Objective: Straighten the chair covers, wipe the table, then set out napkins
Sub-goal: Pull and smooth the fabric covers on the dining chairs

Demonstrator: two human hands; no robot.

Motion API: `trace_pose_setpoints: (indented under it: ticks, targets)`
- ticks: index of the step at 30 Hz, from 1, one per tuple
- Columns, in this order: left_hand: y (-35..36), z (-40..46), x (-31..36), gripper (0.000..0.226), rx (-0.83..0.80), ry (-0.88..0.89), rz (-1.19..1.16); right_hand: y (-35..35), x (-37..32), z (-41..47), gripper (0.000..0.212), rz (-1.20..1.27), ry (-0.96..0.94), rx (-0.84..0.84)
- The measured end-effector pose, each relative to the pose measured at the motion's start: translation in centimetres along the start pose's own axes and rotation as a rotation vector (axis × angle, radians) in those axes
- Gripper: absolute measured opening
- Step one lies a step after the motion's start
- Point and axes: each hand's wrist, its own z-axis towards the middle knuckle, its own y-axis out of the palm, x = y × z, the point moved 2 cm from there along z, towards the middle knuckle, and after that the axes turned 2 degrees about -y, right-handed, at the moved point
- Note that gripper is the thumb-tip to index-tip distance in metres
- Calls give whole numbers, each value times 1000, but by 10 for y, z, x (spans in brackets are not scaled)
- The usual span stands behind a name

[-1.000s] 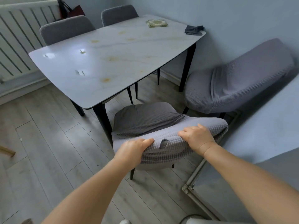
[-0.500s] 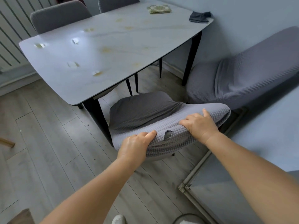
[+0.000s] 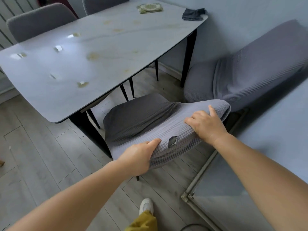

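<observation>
Your hands, left [image 3: 139,156] and right [image 3: 205,125], still grip the grey waffle-knit chair cover [image 3: 176,124], now tugged nearer; the stained marble surface [image 3: 100,52] awaits wiping.

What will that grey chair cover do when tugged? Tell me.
The cover probably stretches and bunches: it wrinkles under the left hand and right hand. The hole may tear wider. Likely light and floppy.
</observation>
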Motion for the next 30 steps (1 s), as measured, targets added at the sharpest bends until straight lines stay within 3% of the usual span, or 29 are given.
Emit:
trace_pose_setpoints:
  ticks: [4,11,14,20,30]
  targets:
    - [-2,4,-3,77,-93,22,-54,1,7,-3,35,31,22,-25]
    - [0,13,-8,83,-184,43,-184,-7,39,6,70,109,56,-250]
    - [6,8,-9,87,-171,39,-193,-9,54,11,61,78,52,-276]
    - [5,10,-14,87,-48,22,-219,-8,63,27,49,-35,-203,-219]
    - [-69,21,-57,87,-60,-70,-197,-33,52,89,42,-43,-247,-117]
